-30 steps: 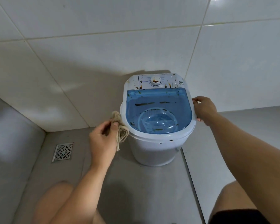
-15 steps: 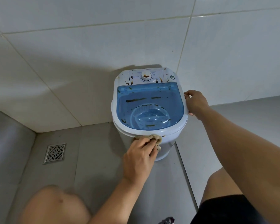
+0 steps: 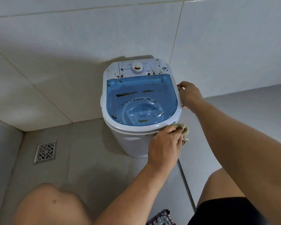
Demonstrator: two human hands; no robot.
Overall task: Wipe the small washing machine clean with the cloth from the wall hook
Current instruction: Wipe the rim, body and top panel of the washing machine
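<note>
While the white tiled wall (image 3: 71,46) fills the upper part of the view, the grey floor (image 3: 88,159) lies below it, and the small washing machine (image 3: 136,143) stands on this floor, close to the wall. Its blue transparent lid (image 3: 141,98) is closed and carries dark brown and green smears, and the white control panel (image 3: 137,69) behind the lid has brown spots around the dial (image 3: 137,68). The right hand (image 3: 189,95) grips the right edge of the machine's top with curled fingers. The left hand (image 3: 165,146) holds the beige cloth (image 3: 183,129), bunched under the fingers, and presses it against the front right rim of the machine, just under the lid. A metal floor drain (image 3: 45,153) sits in the floor, well apart to the left of the machine.
</note>
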